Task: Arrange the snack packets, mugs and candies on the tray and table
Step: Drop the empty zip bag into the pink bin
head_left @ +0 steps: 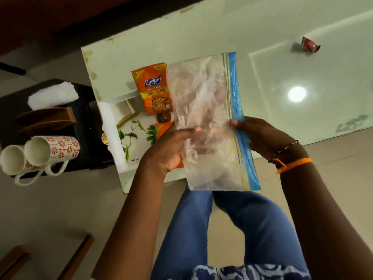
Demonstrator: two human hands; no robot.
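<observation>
I hold a clear zip bag (207, 122) with a blue seal strip above the white glossy table (302, 77). My left hand (171, 146) grips its lower left side and my right hand (260, 134) pinches the blue strip edge. Its contents are hard to make out. An orange Kurkure snack packet (154, 87) lies on a white tray (121, 126) with a leaf print, with a small dark candy (161, 118) below it. A second orange packet (161, 128) is partly hidden by my left hand. Two white mugs (42, 152) with red flowers lie on a dark side stand. A red candy wrapper (309, 45) lies far right on the table.
The dark side stand (84, 126) at left also carries a white cloth (53, 96) and brown holders (46, 120). Brown wooden pieces (76, 257) sit on the floor at lower left. A ceiling light reflects on the table at right. My knees in blue jeans are below the bag.
</observation>
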